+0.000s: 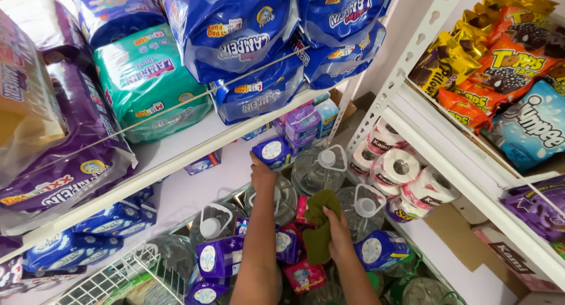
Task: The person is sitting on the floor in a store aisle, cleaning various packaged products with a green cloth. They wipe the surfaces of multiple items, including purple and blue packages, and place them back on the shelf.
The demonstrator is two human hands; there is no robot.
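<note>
Two bare hands work low between white shelves. The left hand (262,174) stretches farthest forward, fingers closed over a small purple-and-blue packet (272,151) at its fingertips. The right hand (338,229), drawn back nearer the body, grips a green cloth (318,228) that hangs lengthwise beside it. Clear capped water jugs (318,168) stand just right of the packet, ahead of the cloth; paper rolls (400,169) lie farther right.
</note>
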